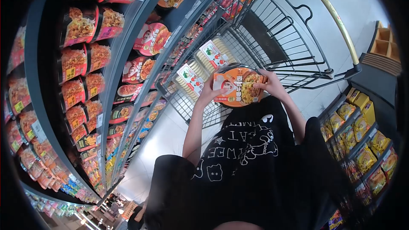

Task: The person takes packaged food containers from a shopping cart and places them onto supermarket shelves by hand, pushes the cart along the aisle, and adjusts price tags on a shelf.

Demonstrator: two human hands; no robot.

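Both of my hands hold one round, black-rimmed food bowl point(238, 86) with an orange printed sleeve, in front of my black shirt. On its left side my left hand point(208, 93) grips the rim, thumb on the sleeve. My right hand point(272, 84) holds the right side, with its thumb on the sleeve too. Just beyond the bowl is a wire shopping cart point(294, 44). Inside the cart lie two clear packs of pale, rod-like items, one pack point(190, 78) at the left and another pack point(215, 54) behind it. The bowl partly hides the cart's near part.
Tall shelves point(132, 25) with rows of packaged bowls run along the left. At the right stands another shelf point(351, 157) with yellow packets. A brown divided rack point(383, 40) is at the upper right. Part of a person in dark clothes point(137, 218) shows at the bottom left.
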